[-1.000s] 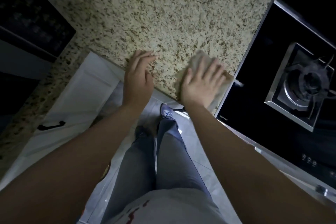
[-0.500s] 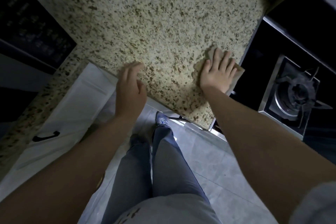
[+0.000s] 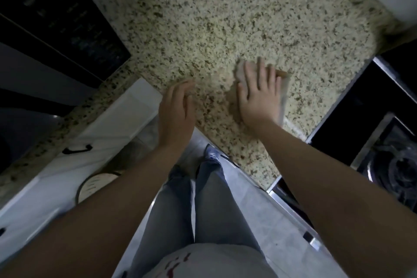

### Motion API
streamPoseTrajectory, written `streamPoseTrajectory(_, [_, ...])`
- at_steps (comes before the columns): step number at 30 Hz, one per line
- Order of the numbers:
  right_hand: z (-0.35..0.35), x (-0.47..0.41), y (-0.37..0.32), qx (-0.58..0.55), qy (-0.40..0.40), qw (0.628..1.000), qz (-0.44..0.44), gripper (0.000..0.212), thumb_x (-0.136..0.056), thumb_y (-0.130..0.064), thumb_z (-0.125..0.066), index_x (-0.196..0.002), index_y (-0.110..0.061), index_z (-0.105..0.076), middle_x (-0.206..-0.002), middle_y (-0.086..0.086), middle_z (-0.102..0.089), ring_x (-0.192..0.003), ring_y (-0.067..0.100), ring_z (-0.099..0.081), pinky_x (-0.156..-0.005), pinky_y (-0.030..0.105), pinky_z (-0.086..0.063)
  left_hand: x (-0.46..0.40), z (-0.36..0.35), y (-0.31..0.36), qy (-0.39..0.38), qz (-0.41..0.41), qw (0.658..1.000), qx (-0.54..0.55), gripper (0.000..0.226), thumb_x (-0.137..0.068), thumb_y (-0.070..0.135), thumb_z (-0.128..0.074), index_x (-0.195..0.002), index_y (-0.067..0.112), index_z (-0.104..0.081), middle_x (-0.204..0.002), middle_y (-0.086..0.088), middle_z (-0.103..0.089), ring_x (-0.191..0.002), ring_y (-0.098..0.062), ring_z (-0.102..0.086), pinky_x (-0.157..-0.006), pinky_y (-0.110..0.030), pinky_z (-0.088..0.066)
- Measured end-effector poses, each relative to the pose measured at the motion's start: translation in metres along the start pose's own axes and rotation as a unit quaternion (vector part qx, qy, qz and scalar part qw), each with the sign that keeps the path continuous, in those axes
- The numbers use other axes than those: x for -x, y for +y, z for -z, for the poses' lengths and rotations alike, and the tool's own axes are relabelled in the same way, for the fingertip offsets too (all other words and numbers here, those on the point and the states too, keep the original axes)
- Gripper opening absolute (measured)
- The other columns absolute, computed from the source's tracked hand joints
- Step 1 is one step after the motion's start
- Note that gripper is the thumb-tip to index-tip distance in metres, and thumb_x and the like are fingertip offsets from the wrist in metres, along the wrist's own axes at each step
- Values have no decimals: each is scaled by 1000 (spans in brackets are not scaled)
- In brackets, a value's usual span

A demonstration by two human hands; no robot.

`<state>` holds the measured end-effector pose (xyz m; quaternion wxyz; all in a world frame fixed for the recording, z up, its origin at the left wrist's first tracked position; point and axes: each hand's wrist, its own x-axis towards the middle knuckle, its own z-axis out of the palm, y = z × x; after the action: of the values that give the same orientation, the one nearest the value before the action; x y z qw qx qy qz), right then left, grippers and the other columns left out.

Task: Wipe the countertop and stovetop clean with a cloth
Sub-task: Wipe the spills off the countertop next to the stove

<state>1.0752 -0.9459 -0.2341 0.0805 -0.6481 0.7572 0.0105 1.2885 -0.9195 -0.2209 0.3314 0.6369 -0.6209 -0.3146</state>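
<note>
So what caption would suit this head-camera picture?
Right hand presses a cloth flat on the speckled countertop; left hand open beside it.

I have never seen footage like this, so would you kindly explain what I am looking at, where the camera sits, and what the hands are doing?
No machine here: a person wears a camera on the head, looking down at their own arms and legs. The right hand lies flat, fingers spread, pressing a pale cloth onto the speckled stone countertop. The left hand is at the counter's front edge, fingers relaxed, holding nothing. To the right sits a black stovetop with a gas burner. Below are white cabinet doors.
</note>
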Motion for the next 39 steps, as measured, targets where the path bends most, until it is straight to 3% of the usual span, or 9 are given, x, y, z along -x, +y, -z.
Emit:
streamPoseTrajectory(3, [-6,-10,-42,-29,31,998,-46,63,-107,-52,-10,-166,-29,-5,-173,7,4,-159,35,5,-128,57,-5,4,13,0,29,16,999,28,31,-107,7,-42,-132,15,-58,-132,2,-55,-115,-1,-48,-94,-2,-34])
streamPoseTrajectory(8, [-25,-39,-124,-29,46,949,310,57,-109,-51,-31,-162,-27,-32,-170,9,-23,-157,39,-14,-127,56,-11,3,27,-20,88,74,993,12,35,-104,7,-41,-136,5,-57,-139,-10,-56,-131,-15,-48,-107,-10,-32])
streamPoseTrajectory(10, [-28,-63,-135,-36,60,922,381,55,-110,-50,-32,-159,-27,-37,-168,9,-30,-156,38,-22,-127,54,-15,2,27,-24,110,89,990,1,35,-105,10,-42,-136,2,-56,-139,-14,-56,-127,-9,-46,-106,-3,-28])
streamPoseTrajectory(15, [-30,-23,-101,-60,66,942,324,55,-111,-47,-32,-162,-24,-31,-170,10,-22,-158,36,-15,-128,53,-12,-1,16,-19,107,136,985,16,40,-104,17,-39,-138,3,-54,-142,-13,-54,-126,-6,-43,-105,-1,-25])
streamPoseTrajectory(21, [-30,-5,-104,-61,51,929,360,56,-110,-46,-33,-161,-22,-34,-169,13,-24,-158,37,-16,-128,54,-13,2,11,-8,132,202,966,90,40,-107,17,-41,-143,7,-52,-146,-8,-53,-129,-7,-49,-112,-22,-40])
streamPoseTrajectory(24, [-34,-55,-155,-84,88,926,356,55,-107,-43,-41,-157,-21,-43,-164,13,-37,-153,39,-30,-126,55,-18,1,14,-9,151,220,959,98,39,-108,16,-42,-145,7,-50,-147,-5,-53,-123,4,-48,-103,-6,-36])
streamPoseTrajectory(29, [-30,-64,-157,-72,100,925,360,55,-109,-42,-36,-160,-22,-37,-167,12,-30,-155,37,-25,-126,54,-17,1,12,-16,167,264,937,156,44,-105,36,-40,-144,19,-51,-143,3,-56,-131,-16,-56,-113,-44,-44])
streamPoseTrajectory(34, [-34,29,-85,-42,42,929,366,58,-111,-43,-34,-163,-19,-27,-171,13,-17,-158,38,-12,-127,56,-14,-4,10,-11,182,310,913,195,52,-94,55,-39,-132,25,-58,-131,-1,-65,-118,-23,-65,-103,-50,-51])
streamPoseTrajectory(39, [-38,-31,-147,-68,74,927,362,57,-110,-45,-35,-160,-18,-36,-167,15,-28,-155,40,-24,-125,56,-18,-10,12,-13,192,312,911,190,34,-101,41,-40,-124,27,-62,-117,2,-68,-109,-22,-67,-97,-50,-54])
